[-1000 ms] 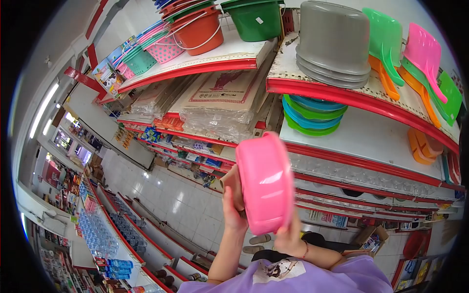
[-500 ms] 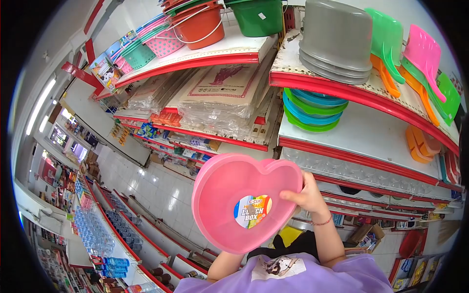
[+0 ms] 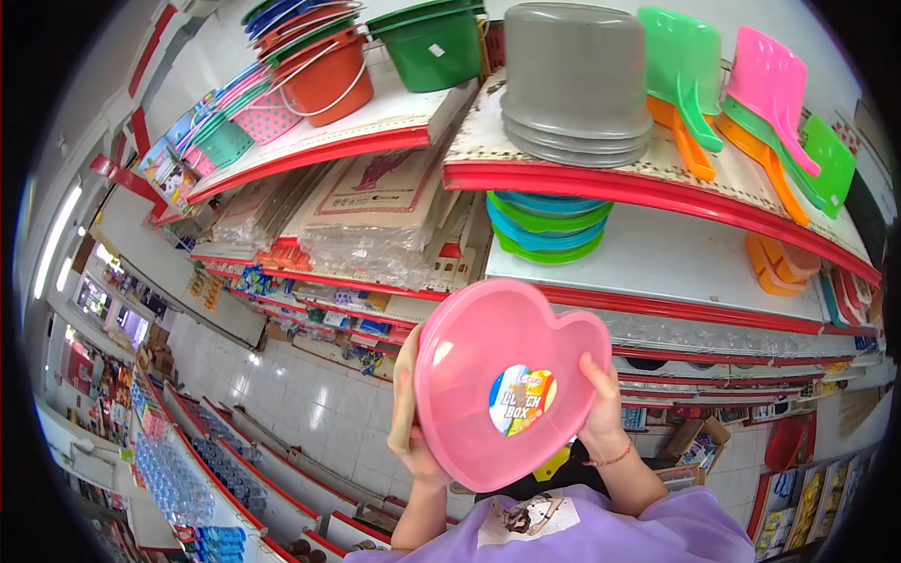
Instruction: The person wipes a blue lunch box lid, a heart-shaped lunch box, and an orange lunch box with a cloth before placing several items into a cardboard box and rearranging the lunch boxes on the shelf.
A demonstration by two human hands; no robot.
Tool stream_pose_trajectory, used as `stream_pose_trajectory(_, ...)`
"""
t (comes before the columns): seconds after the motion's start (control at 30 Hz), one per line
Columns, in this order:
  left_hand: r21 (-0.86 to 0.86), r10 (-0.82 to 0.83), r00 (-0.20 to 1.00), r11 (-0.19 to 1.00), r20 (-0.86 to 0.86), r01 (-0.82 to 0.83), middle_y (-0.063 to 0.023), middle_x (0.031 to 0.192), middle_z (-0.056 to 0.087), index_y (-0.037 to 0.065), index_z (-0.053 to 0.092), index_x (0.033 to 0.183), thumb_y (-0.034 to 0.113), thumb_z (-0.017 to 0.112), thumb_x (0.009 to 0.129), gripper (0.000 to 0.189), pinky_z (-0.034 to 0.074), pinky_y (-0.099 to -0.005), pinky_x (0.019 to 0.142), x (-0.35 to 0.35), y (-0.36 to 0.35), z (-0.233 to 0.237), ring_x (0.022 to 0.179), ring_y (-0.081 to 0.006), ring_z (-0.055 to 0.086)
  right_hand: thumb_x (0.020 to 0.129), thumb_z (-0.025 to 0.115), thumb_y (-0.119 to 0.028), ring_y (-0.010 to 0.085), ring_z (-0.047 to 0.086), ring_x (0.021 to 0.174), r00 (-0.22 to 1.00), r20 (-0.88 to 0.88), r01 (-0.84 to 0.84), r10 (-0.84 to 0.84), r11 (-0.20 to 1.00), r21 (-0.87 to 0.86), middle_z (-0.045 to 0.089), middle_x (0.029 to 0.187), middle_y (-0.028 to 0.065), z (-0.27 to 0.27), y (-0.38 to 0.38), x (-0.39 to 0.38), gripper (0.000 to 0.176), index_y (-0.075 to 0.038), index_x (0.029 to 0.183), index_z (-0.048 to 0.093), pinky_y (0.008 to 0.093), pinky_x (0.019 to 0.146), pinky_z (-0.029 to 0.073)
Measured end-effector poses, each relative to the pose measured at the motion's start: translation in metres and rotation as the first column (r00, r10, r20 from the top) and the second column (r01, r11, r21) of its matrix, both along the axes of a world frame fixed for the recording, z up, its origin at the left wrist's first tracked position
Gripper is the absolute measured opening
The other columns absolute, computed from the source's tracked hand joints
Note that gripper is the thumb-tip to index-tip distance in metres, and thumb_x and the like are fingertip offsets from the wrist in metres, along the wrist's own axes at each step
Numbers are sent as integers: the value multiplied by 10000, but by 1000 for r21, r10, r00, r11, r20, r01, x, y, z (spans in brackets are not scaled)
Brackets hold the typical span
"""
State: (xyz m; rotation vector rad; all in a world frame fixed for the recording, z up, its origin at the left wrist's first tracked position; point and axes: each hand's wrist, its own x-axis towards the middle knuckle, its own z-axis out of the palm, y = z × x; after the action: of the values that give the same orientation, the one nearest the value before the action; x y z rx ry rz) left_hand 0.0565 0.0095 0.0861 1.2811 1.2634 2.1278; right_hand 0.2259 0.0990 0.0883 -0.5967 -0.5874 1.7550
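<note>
A pink heart-shaped lunch box (image 3: 469,375) with a colourful round-edged label is held up in front of my chest, its labelled face towards me. My left hand (image 3: 409,422) grips its left edge, fingers up along the side. My right hand (image 3: 601,403) holds the right edge, thumb on the face and the other fingers behind, out of sight. The box is close below the shelf that carries a stack of blue and green plastic containers (image 3: 549,228).
Above stand grey tubs (image 3: 572,84), green buckets (image 3: 427,47), red buckets (image 3: 324,84) and colourful dippers (image 3: 680,66). Orange containers (image 3: 779,263) are at the right. Lower left, shelving holds bottles (image 3: 174,474) beside a tiled aisle (image 3: 310,389).
The view has shifted right. The box has moved right and turned slightly. My left hand, hidden behind the box before, now shows at its left edge.
</note>
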Motion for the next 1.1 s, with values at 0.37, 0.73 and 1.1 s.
stream_pose_trajectory(0.37,240,161,763,971,-626,-7,-279,1096,530,-62,549,1138,230,589,772,470,381,-578,877,89,39,-53,984,-456,517,887,518,-321,237,510,1093,961,-185,154,-206,953,-262,521,1196,118,-21,3,74,476,-10,1236,426,376,943,411)
stream_pose_trajectory(0.73,-167,-415,841,910,-347,380,-161,1181,540,11,539,1179,205,630,744,485,444,-365,853,159,74,-124,974,-224,563,895,481,-330,223,512,1106,876,-324,235,-356,904,-356,519,1223,87,-14,18,158,446,-58,1245,437,400,945,415)
stream_pose_trajectory(1.1,-445,-4,813,836,582,323,-117,1092,528,2,428,1139,343,554,881,446,449,-329,826,108,102,-103,978,-189,531,826,532,-173,175,562,953,849,353,406,-394,913,43,572,1033,83,-15,128,241,412,2,1194,469,304,799,474)
